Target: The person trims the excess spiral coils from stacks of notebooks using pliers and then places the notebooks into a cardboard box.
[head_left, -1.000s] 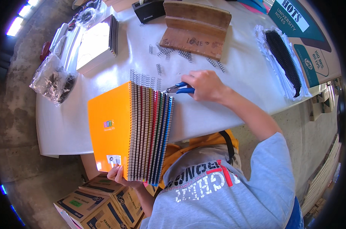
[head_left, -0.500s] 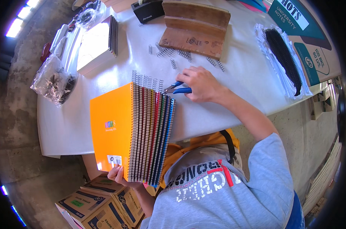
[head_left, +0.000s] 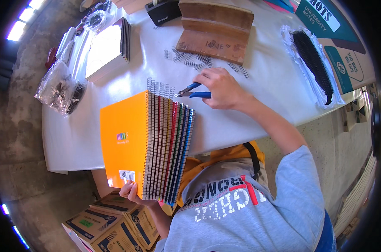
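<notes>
A stack of spiral notebooks (head_left: 124, 140), orange cover on top, leans at the table's near edge with its coiled spines fanned to the right. My left hand (head_left: 130, 192) grips the stack's lower edge, thumb on the orange cover. Wire coil ends (head_left: 160, 88) stick out past the far end of several spines. My right hand (head_left: 220, 89) is closed round blue-handled cutting pliers (head_left: 200, 95), their jaws parted beside the protruding coils. Cut pieces of wire coil (head_left: 194, 59) lie on the table beyond my right hand.
A brown wooden stand (head_left: 215, 31) stands at the back on the white table (head_left: 266, 98). Left of it are a stack of white-topped notebooks (head_left: 104, 52) and a plastic bag (head_left: 61, 90). Black coils (head_left: 311, 63) lie on paper at right, beside a carton (head_left: 346, 63). Cardboard boxes (head_left: 115, 224) sit below.
The pliers and my right hand have moved slightly left and away along the coil ends, and the jaws have opened. One protruding coil end is gone, and another loose piece lies among the cuttings.
</notes>
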